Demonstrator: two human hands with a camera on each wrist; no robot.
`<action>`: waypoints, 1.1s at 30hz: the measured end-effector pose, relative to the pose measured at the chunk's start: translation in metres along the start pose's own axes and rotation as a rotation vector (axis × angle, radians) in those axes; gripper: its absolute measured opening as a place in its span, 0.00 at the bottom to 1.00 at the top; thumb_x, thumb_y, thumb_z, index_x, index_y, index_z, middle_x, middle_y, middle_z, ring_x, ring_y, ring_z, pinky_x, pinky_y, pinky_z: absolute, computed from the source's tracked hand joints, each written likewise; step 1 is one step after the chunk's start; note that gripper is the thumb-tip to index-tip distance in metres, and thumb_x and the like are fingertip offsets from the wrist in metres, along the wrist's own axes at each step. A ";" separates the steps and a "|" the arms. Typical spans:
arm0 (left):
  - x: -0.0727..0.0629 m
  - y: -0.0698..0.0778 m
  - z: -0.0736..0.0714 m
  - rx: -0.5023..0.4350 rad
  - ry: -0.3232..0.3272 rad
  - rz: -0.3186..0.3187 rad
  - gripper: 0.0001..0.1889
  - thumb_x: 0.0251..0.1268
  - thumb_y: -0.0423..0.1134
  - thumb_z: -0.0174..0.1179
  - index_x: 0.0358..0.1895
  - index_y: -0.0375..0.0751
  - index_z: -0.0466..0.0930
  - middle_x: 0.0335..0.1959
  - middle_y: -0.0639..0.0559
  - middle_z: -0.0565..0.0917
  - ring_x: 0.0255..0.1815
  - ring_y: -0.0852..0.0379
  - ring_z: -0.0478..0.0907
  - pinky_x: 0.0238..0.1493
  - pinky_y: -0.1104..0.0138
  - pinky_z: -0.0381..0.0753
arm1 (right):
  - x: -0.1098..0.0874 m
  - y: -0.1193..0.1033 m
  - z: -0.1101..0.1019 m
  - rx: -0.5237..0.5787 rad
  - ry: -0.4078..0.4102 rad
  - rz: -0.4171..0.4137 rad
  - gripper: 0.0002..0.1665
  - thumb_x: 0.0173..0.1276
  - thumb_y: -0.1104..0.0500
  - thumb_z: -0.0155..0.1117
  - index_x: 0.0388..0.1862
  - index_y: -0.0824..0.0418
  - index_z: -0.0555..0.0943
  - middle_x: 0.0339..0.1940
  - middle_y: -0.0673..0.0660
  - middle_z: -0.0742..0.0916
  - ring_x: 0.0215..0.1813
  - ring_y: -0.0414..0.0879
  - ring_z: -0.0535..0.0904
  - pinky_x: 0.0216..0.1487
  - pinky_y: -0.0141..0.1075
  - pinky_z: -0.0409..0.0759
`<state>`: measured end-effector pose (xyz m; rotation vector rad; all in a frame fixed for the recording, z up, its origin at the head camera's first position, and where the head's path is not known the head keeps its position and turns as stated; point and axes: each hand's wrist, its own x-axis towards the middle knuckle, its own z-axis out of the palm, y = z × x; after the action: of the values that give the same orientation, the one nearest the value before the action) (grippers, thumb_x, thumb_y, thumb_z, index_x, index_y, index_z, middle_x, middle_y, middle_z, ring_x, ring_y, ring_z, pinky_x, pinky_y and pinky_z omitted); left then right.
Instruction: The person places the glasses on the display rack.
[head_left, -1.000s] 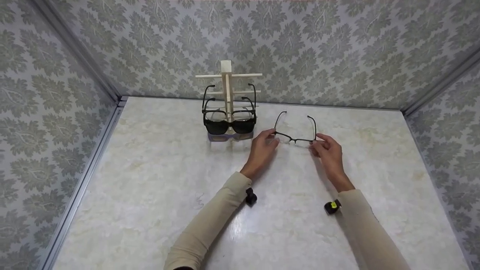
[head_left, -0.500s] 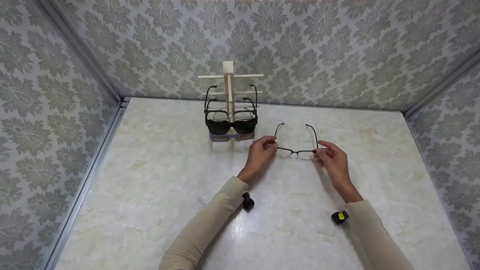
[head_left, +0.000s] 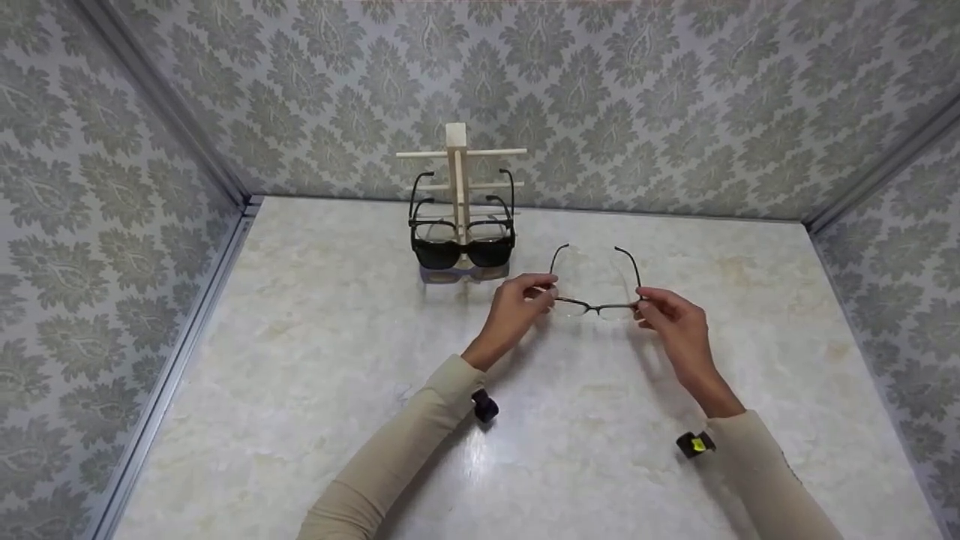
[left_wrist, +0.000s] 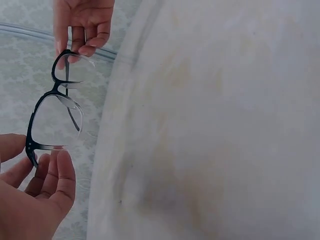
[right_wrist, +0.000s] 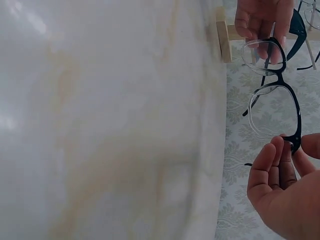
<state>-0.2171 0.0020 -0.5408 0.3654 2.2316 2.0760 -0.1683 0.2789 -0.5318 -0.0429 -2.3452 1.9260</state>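
Note:
A pair of eyeglasses (head_left: 594,308) with a dark upper frame and clear lower rims spans the space between both hands, its temples unfolded and pointing toward the back wall. The left hand (head_left: 517,307) pinches the left hinge corner between thumb and fingers. At the opposite corner, the right hand (head_left: 675,322) grips the frame the same way. In the left wrist view the eyeglasses (left_wrist: 55,90) appear side-on, with the left hand (left_wrist: 40,185) at the near hinge. The right wrist view shows the right hand (right_wrist: 285,175) holding the near corner, fingertips behind the rim.
Left of the hands stands a wooden display rack (head_left: 456,139) with crossbars. It bears black-framed glasses, dark sunglasses (head_left: 463,255) and a purple-framed pair (head_left: 442,277) low down. The marbled table (head_left: 585,450) meets patterned walls (head_left: 570,90) at the back and sides.
Both hands first brought the eyeglasses toward the person, away from the back wall. Over the last half second the hands have spread slightly apart and the temples stand a little wider.

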 end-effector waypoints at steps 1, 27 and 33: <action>-0.001 0.002 -0.001 -0.001 0.000 0.004 0.15 0.79 0.31 0.67 0.62 0.28 0.88 0.50 0.41 0.90 0.40 0.60 0.87 0.46 0.65 0.92 | -0.001 -0.001 -0.001 -0.002 -0.004 -0.003 0.18 0.84 0.62 0.68 0.65 0.70 0.86 0.48 0.60 0.92 0.52 0.57 0.90 0.51 0.34 0.90; -0.016 0.037 -0.017 0.214 0.008 0.130 0.17 0.81 0.35 0.68 0.66 0.34 0.87 0.56 0.40 0.89 0.53 0.48 0.89 0.54 0.62 0.90 | -0.003 -0.035 0.002 -0.001 -0.030 -0.123 0.17 0.81 0.67 0.69 0.65 0.69 0.86 0.49 0.62 0.92 0.52 0.52 0.90 0.51 0.33 0.90; -0.015 0.045 -0.019 0.221 0.021 0.171 0.17 0.79 0.33 0.69 0.65 0.32 0.88 0.55 0.41 0.89 0.53 0.46 0.90 0.55 0.57 0.91 | -0.002 -0.044 0.001 -0.018 -0.039 -0.139 0.17 0.81 0.66 0.69 0.65 0.68 0.86 0.51 0.66 0.91 0.50 0.45 0.89 0.51 0.33 0.89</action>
<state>-0.2015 -0.0174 -0.4964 0.5707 2.5322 1.9173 -0.1640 0.2694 -0.4885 0.1532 -2.3220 1.8580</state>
